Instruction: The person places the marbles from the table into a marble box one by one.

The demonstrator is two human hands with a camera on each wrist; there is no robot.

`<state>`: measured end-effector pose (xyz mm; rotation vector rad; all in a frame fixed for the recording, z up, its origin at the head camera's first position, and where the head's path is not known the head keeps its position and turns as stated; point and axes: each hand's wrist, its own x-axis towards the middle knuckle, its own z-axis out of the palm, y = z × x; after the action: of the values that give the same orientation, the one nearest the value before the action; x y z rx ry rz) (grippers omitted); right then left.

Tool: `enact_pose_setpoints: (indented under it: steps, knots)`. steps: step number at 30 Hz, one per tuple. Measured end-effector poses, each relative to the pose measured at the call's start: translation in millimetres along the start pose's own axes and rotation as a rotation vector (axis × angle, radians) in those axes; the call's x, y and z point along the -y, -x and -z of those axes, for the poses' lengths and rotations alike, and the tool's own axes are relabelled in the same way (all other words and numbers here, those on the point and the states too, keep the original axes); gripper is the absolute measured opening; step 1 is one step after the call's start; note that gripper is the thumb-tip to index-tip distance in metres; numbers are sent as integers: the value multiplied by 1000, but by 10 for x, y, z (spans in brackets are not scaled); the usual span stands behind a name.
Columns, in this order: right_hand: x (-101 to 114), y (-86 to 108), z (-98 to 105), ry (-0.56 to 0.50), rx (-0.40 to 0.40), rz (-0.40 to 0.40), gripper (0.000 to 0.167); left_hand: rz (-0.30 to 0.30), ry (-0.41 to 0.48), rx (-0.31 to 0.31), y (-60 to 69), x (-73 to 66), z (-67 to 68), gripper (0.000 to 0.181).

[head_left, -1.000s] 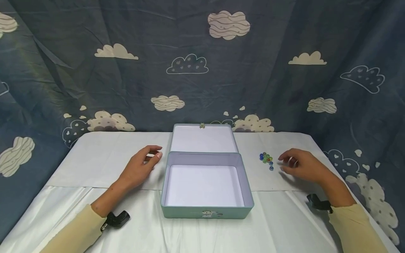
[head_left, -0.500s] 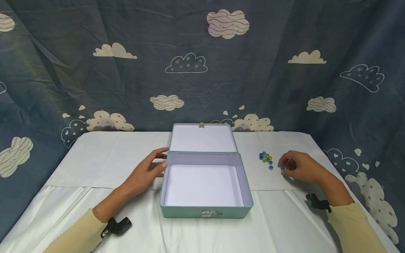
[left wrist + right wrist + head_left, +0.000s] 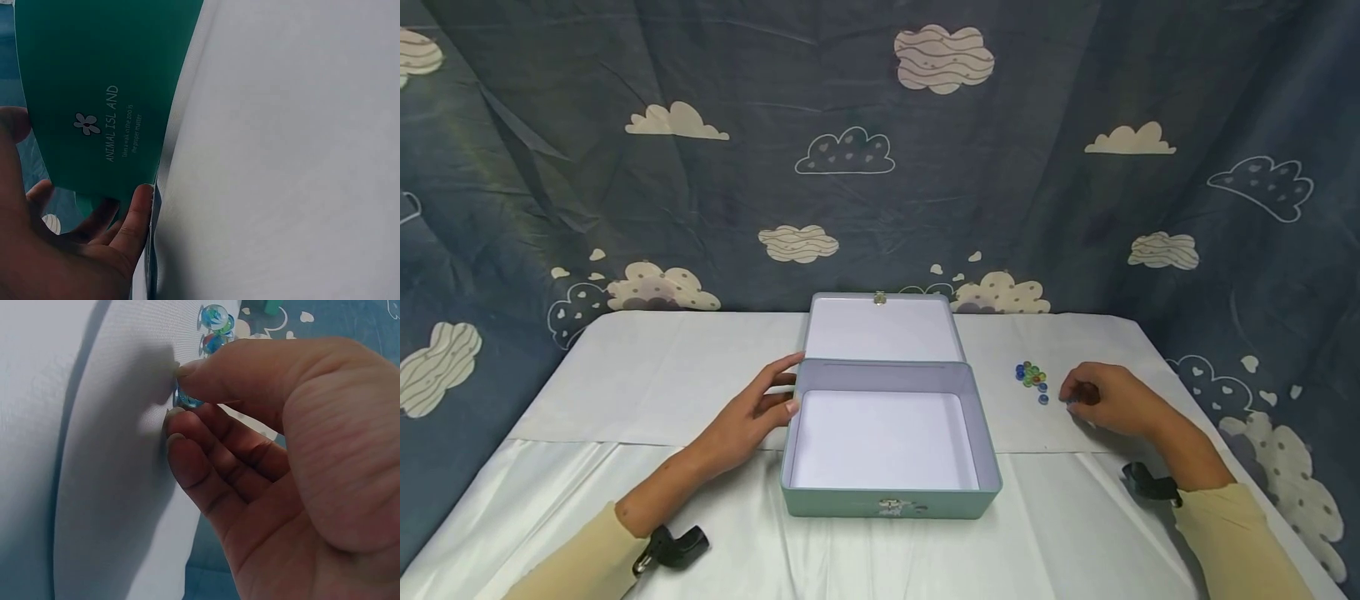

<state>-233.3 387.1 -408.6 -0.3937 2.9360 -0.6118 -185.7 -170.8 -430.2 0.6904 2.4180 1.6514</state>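
Note:
A green metal box stands with its lid raised at the back; its pale inside holds nothing. My left hand touches the box's left wall with extended fingers, and the left wrist view shows fingertips against the printed green side. To the right of the box, my right hand is low over the cloth. In the right wrist view its thumb and fingers pinch a clear blue glass marble, partly hidden by the thumb.
Several blue, green and reddish marbles lie clustered left of the right hand, with one blue marble just in front of them. White cloth covers the table. A dark cloud-patterned curtain hangs behind it.
My left hand has moved right until its fingers meet the box wall. The right hand's thumb and fingers have closed on a marble. Box and marble cluster stay in place.

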Motion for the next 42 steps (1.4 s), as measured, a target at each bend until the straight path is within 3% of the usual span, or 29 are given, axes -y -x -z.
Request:
enact_pose_setpoints:
  steps: [17, 34, 42]
  knots:
    - [105, 6, 66, 10, -37, 14, 19, -19, -10, 4, -4, 28, -7, 62]
    - [535, 60, 151, -14, -84, 197, 19, -31, -8, 4, -6, 28, 0, 62]
    - [729, 89, 138, -5, -99, 222, 21, -48, -5, 3, -14, 40, -5, 62]
